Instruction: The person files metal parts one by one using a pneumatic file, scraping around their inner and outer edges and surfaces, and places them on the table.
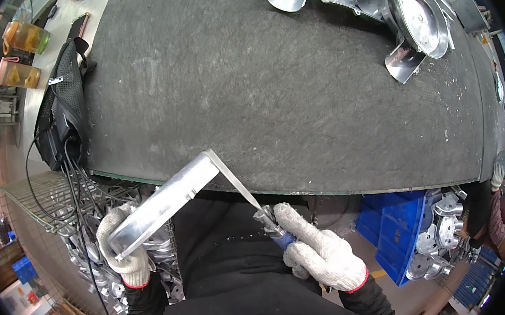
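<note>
The metal part [166, 202] is gripped in the left hand [135, 265] and held slanted by the table's [281, 112] near edge, seemingly so its far end can be met by the thin tool [267, 217] gripped in the right hand [332, 260].

Scuffed dark grey counter [270, 98]
Shiny metal parts [420, 22] cluster at the far right; pale specks [447, 135] scatter nearby.
</note>
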`<action>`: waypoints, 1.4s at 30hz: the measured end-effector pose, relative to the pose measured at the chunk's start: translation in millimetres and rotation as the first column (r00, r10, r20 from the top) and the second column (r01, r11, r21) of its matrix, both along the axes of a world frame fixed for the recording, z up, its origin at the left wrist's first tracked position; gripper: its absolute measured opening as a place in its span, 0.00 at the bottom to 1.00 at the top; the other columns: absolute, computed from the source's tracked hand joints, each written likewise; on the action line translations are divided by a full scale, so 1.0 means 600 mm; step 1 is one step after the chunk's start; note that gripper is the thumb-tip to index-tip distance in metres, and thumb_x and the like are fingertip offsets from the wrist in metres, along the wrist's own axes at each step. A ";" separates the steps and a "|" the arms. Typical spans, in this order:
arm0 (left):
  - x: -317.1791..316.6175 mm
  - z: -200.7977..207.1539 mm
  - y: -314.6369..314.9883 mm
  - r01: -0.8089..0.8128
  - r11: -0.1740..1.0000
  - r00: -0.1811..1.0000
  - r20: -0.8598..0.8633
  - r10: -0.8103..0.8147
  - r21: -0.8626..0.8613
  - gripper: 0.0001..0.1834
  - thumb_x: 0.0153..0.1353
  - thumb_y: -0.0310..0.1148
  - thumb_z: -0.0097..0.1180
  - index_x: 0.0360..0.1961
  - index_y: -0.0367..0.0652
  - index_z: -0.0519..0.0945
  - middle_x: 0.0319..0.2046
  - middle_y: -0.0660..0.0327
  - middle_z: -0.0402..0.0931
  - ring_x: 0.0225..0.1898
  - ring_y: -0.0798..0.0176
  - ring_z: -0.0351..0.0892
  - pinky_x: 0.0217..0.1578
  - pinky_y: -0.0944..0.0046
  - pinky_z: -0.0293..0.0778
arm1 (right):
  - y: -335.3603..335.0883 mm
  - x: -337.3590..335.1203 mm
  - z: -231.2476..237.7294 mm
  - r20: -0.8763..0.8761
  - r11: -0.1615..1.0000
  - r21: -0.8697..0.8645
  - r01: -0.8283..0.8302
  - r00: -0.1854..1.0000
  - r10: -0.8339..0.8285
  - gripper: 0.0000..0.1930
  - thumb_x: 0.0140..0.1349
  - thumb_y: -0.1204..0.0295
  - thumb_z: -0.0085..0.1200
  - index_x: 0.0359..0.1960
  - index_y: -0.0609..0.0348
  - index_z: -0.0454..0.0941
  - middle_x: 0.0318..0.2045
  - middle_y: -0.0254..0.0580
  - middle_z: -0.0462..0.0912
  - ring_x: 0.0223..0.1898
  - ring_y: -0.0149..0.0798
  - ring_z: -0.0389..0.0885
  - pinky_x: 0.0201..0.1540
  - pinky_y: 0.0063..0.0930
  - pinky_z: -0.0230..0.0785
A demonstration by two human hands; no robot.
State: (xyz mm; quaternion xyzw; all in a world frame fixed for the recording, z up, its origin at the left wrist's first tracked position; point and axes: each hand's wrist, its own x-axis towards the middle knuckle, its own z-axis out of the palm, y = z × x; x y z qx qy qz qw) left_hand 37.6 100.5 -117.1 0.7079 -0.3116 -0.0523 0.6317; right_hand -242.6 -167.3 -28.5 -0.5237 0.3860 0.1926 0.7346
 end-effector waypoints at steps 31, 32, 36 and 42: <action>-0.014 0.065 -0.014 0.031 0.955 0.993 0.099 -0.063 0.296 0.15 0.76 0.29 0.55 0.58 0.33 0.77 0.56 0.50 0.80 0.56 0.56 0.81 0.60 0.58 0.77 | 0.073 -0.001 -0.064 0.255 0.576 0.779 0.246 0.716 -0.650 0.43 0.75 0.54 0.53 0.83 0.52 0.42 0.77 0.48 0.62 0.20 0.21 0.67 0.22 0.16 0.65; -0.017 0.079 -0.016 0.023 0.957 0.993 0.103 -0.055 0.289 0.15 0.76 0.29 0.55 0.58 0.33 0.77 0.56 0.50 0.80 0.56 0.56 0.81 0.60 0.58 0.77 | 0.074 0.001 -0.055 0.273 0.590 0.768 0.249 0.706 -0.653 0.44 0.75 0.54 0.54 0.83 0.52 0.42 0.76 0.48 0.62 0.20 0.22 0.67 0.23 0.16 0.66; -0.026 0.097 -0.047 -0.098 0.955 0.990 0.123 0.065 0.281 0.16 0.62 0.17 0.63 0.51 0.34 0.81 0.45 0.50 0.85 0.46 0.55 0.86 0.48 0.60 0.82 | 0.063 -0.007 -0.048 0.333 0.727 0.637 0.254 0.761 -0.558 0.45 0.74 0.54 0.54 0.83 0.53 0.40 0.76 0.47 0.62 0.19 0.24 0.68 0.23 0.18 0.67; -0.030 0.156 -0.072 -0.162 0.847 0.937 0.349 -0.030 0.507 0.16 0.61 0.21 0.69 0.49 0.34 0.82 0.42 0.52 0.85 0.42 0.58 0.87 0.45 0.63 0.81 | 0.030 -0.013 0.007 0.197 0.993 -0.060 0.098 0.977 -0.085 0.42 0.69 0.58 0.59 0.82 0.41 0.52 0.42 0.41 0.85 0.16 0.30 0.71 0.19 0.27 0.68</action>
